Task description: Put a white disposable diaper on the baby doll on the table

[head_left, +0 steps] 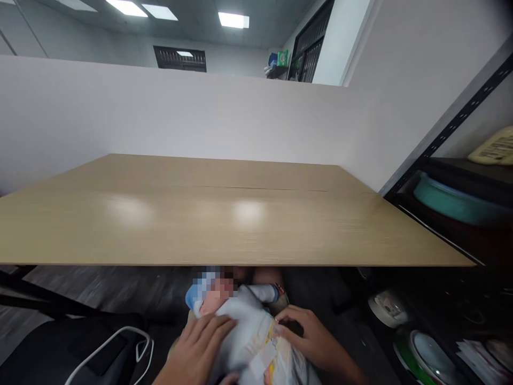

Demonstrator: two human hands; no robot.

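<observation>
A baby doll [244, 326] in grey clothes and a printed diaper lies on my lap, below the near edge of the wooden table [224, 224]. My left hand [198, 345] rests flat on the doll's chest, fingers stretched out. My right hand [310, 337] presses against the doll's side at the diaper, fingers curled inward on the fabric. The doll's head with a blue cap points toward the table.
A white partition wall stands behind the table. A dark metal shelf [449, 133] at right holds a teal bowl [452, 203], plates [425, 347] and a white cup [387, 307]. A white cable [116, 342] lies on a dark seat at lower left.
</observation>
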